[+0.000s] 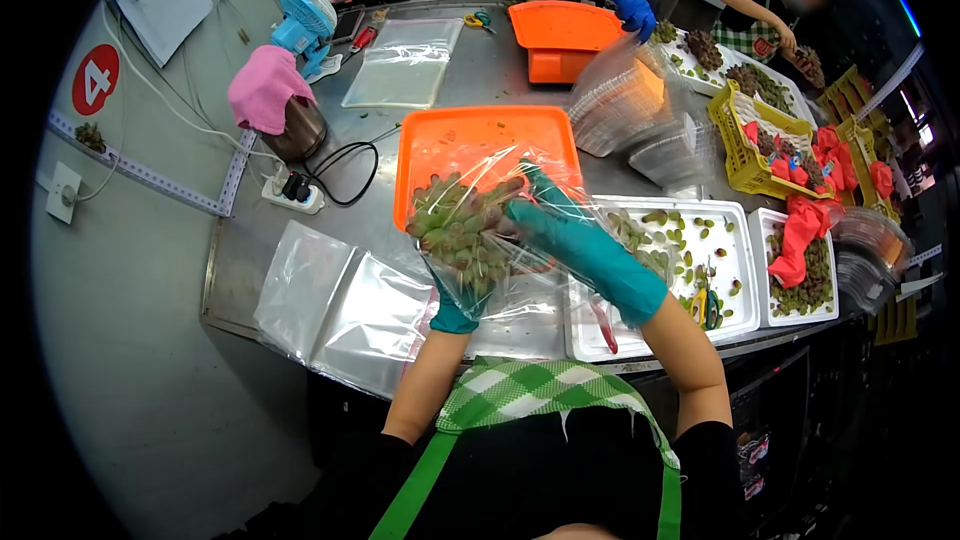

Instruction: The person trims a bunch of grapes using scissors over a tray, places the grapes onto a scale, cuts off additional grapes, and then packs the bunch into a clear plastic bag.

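A cluster of green and reddish succulents [462, 230] sits inside a clear plastic bag, over the near edge of an orange tray [490, 128]. Below the cluster, my left hand [455, 305], in a teal glove, is wrapped round the bag from underneath; its fingers are mostly behind the plastic. My right hand [550, 220], also gloved in teal, reaches in from the right at the bag's opening, beside the succulents. Its fingers are stretched out and apart under the shiny film. Flat clear bags [375, 310] lie on the metal table to the left.
Right of my hands stands a white foam tray [740, 240] with loose succulents and scissors [706, 308]. Beyond are clear plastic containers [625, 105], an orange scale [560, 30], a yellow crate [745, 165] and a co-worker's blue-gloved hand [625, 0]. A kettle [300, 130] and power strip [295, 196] stand left.
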Demonstrator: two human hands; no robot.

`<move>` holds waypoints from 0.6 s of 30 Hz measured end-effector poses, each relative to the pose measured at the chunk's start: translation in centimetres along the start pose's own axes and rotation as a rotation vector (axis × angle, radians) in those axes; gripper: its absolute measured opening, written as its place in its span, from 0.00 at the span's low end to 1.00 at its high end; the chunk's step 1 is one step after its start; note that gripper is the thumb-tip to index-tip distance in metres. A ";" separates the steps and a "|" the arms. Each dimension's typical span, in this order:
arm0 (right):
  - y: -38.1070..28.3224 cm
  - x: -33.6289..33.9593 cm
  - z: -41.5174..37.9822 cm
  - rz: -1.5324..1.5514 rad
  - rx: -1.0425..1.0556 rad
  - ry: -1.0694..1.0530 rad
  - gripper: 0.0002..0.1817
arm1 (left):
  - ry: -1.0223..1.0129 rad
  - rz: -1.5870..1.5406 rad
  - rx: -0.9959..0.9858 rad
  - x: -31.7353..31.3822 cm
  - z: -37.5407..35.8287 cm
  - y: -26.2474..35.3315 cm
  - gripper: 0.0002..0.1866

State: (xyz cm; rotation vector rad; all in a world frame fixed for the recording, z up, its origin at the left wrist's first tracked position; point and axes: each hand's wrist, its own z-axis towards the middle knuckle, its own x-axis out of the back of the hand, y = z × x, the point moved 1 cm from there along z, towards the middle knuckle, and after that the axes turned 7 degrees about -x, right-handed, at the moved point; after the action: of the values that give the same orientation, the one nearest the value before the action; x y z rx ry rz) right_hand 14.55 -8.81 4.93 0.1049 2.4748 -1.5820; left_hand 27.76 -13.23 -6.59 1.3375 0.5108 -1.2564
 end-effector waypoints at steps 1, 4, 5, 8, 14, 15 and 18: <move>-0.2 -0.2 -0.6 -0.033 0.021 -0.015 0.42 | -0.007 0.012 0.018 0.4 -0.2 -0.2 0.31; -1.4 -1.6 -3.1 -0.324 0.102 -0.012 0.39 | 0.003 -0.002 0.029 0.1 -0.1 -0.1 0.31; -1.6 -1.8 -3.6 -0.450 0.213 0.007 0.38 | 0.007 -0.015 0.028 -0.1 0.0 0.2 0.31; -2.3 -2.5 -7.0 -0.768 0.473 0.073 0.35 | 0.021 -0.043 0.020 -0.4 0.5 0.6 0.31; -3.2 0.4 -14.3 -0.615 0.420 -0.268 0.35 | 0.096 -0.081 -0.055 -0.3 2.6 1.8 0.31; -2.6 1.6 -15.1 -0.440 0.556 -0.326 0.35 | 0.104 -0.093 -0.068 -0.1 3.0 2.0 0.31; 0.6 5.8 -15.4 -0.066 0.809 0.683 0.36 | 0.105 -0.115 -0.078 0.3 3.5 2.7 0.31</move>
State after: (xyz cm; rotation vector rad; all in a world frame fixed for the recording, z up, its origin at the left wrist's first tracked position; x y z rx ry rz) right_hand 6.93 5.11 9.44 0.7975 2.0151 -2.8467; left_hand 28.95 -17.15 -4.81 1.3286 0.7120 -1.2508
